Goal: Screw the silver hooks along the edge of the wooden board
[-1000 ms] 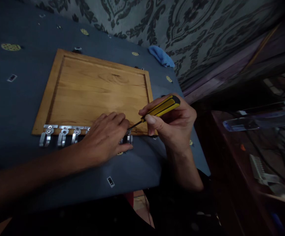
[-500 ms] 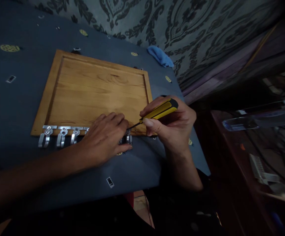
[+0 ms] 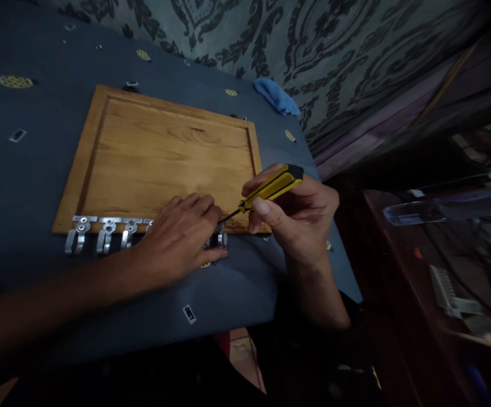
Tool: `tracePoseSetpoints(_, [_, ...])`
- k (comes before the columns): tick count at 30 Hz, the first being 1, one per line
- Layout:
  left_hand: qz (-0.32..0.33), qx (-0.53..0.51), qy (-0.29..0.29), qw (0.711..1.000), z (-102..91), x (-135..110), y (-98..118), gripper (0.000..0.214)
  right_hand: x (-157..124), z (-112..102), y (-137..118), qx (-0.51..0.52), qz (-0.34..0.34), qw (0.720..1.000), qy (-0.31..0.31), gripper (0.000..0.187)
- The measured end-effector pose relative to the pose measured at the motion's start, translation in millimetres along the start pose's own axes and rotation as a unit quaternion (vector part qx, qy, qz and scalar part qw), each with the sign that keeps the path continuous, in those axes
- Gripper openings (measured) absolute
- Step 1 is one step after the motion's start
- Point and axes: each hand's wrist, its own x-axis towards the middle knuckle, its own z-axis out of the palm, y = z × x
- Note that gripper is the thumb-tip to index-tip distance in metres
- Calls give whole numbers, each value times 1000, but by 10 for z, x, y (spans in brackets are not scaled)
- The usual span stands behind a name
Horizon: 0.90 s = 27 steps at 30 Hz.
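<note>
A wooden board (image 3: pixel 160 152) lies flat on the dark blue cloth. Along its near edge sits a row of metal hooks (image 3: pixel 105 233). My left hand (image 3: pixel 180 240) lies over the right part of that row, fingers curled and pressing down on a metal hook (image 3: pixel 220 238) near the board's right corner. My right hand (image 3: pixel 298 217) grips a yellow and black screwdriver (image 3: pixel 271 186), whose thin shaft slants down to the left with its tip at that hook, just beside my left fingertips.
A crumpled blue cloth (image 3: pixel 276 96) lies beyond the board's far right corner. A patterned curtain (image 3: pixel 313 51) hangs behind. The table edge drops off at right, where a dark wooden shelf (image 3: pixel 440 271) holds clutter. Small labels dot the table covering (image 3: pixel 16 186).
The screwdriver handle has shifted slightly in my right hand, with its tip staying at the hook. My left hand has stayed put.
</note>
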Motion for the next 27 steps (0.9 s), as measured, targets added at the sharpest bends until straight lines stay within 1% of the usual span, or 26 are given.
tracePoseSetpoints(5, [-1,-1,0,1000,4,-5,-3,41,-18,-16,51,4,6,998,56,21])
tracePoseSetpoints(8, [4,2,5,1000,8,-12,-13,40,-13,-27,60,9,-4,997,72,19])
tracePoseSetpoints(16, [2,4,6,1000,9,-2,-10,43,4,10,29,-3,7,998,59,24])
tracePoseSetpoints(22, [3,5,11,1000,11,-14,-13,42,10,28,3,12,19,999,45,23])
tracePoseSetpoints(27, [7,4,17,1000,16,-10,-21,43,26,39,-16,-9,24,998,49,31])
